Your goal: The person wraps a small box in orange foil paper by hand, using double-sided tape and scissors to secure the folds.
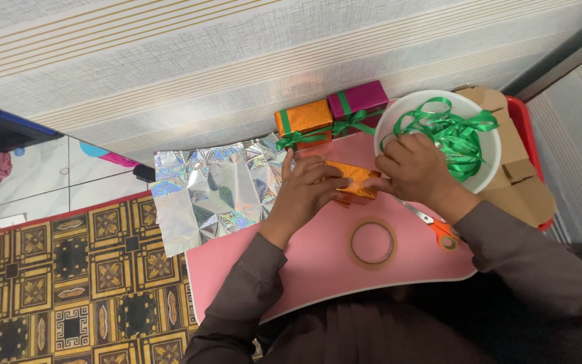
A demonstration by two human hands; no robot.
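Observation:
A small box wrapped in shiny orange foil [353, 179] lies on a pink board [318, 263]. Both hands grip it. My left hand [304, 192] presses its left end, fingers folded over the top. From the right side, my right hand [415, 168] pinches the other end. A roll of clear tape [372, 243] rests on the board just below the box. Orange-handled scissors [438, 228] lie partly under my right wrist.
A crinkled silver holographic wrapping sheet [210, 192] lies left of the board. Against the wall stand an orange box [304, 120] and a magenta box [358, 101], both tied with green ribbon. A white bowl [399, 111] holds loose green ribbon [456, 135]. Cardboard pieces [516, 182] sit in a red tray.

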